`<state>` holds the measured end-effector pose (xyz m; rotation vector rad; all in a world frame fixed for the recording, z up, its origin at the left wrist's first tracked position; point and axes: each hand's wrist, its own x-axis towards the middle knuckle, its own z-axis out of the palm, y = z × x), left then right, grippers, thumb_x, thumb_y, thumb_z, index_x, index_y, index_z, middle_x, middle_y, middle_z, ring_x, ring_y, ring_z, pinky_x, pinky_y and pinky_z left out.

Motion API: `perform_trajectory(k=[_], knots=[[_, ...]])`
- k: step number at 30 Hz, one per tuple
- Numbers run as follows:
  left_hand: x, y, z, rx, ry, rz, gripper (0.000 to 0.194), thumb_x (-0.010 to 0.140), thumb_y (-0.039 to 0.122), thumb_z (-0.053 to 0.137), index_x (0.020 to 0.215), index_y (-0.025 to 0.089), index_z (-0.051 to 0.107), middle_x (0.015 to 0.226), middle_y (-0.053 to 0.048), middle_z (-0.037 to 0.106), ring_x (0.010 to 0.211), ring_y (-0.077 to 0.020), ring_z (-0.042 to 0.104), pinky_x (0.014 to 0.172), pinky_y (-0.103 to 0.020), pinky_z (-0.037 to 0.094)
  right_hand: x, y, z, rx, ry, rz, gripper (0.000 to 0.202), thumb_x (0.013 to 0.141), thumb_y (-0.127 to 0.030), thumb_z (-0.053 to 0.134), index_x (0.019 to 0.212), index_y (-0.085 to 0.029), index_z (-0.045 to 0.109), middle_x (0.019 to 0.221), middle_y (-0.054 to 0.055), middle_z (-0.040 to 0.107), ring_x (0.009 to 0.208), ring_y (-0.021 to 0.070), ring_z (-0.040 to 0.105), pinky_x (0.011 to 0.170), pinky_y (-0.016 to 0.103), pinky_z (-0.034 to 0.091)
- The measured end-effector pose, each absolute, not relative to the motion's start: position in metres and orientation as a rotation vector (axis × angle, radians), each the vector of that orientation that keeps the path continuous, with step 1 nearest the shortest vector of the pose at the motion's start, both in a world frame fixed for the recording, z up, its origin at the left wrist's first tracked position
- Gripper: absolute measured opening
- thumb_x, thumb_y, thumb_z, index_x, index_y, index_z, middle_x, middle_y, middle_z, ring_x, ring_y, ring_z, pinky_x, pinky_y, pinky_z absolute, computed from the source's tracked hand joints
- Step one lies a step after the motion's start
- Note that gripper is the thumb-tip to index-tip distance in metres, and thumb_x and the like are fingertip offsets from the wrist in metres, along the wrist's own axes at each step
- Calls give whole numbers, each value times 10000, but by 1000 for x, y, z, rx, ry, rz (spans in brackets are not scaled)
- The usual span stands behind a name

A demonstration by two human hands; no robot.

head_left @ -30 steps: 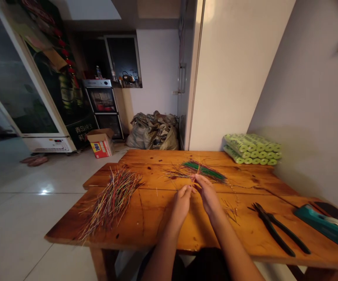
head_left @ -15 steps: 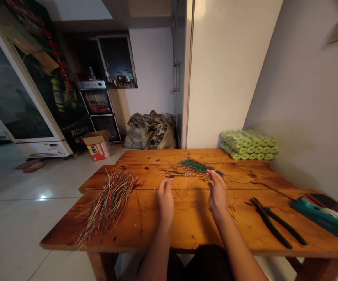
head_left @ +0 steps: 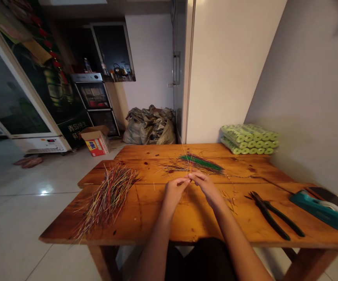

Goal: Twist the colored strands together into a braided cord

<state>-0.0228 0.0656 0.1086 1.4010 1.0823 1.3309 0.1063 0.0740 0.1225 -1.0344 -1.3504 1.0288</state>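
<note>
My left hand (head_left: 175,188) and my right hand (head_left: 205,185) meet over the middle of the wooden table (head_left: 157,226), fingertips touching. Both are pinched on thin wires (head_left: 183,146) that rise above the fingers. Just beyond them lies a bundle of green and dark wires (head_left: 202,163) with loose strands around it. A larger pile of mixed-colour wires (head_left: 112,195) rests to the left of my left hand.
Black-handled pliers (head_left: 271,214) and a teal tape dispenser (head_left: 321,208) lie on the right. Green-wrapped rolls (head_left: 249,139) are stacked at the back right. A carton (head_left: 95,141) and sacks (head_left: 150,127) sit on the floor beyond the table.
My hands have come together from apart, the right moving left and the left moving slightly right. The fingers of my left hand have closed in a pinch. The view has tilted slightly down.
</note>
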Motion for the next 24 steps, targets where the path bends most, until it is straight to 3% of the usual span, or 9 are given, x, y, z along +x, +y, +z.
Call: perform_trajectory(k=[5, 9, 16, 24], knots=[[-21, 66, 108, 1374, 1111, 1347, 120, 662, 250, 616, 698, 193, 715, 739, -55, 713, 721, -208, 632, 723, -311, 453, 106, 75, 121, -1023, -1255, 1015, 171, 644, -374, 658, 672, -216, 717, 721, 14, 647, 755, 178, 526, 672, 271, 364], [-21, 66, 109, 1312, 1102, 1370, 118, 658, 255, 622, 694, 181, 707, 706, -58, 706, 669, -188, 630, 683, -287, 457, 107, 71, 126, -984, -1083, 1017, 193, 666, -380, 646, 714, -205, 713, 725, 10, 647, 699, 149, 505, 580, 235, 334], [-28, 63, 118, 1072, 1077, 1513, 328, 752, 419, 511, 781, 135, 674, 704, -67, 676, 626, -148, 601, 615, -252, 441, 116, 70, 126, -821, -696, 1105, 218, 658, -381, 658, 763, -191, 682, 660, -20, 598, 547, 70, 469, 449, 182, 306], [-29, 60, 120, 924, 890, 1547, 391, 801, 461, 432, 919, 159, 650, 882, -79, 658, 780, -152, 594, 707, -254, 430, 120, 75, 118, -666, -285, 1196, 63, 699, -279, 632, 704, -221, 608, 514, -78, 538, 423, 30, 459, 379, 135, 342]])
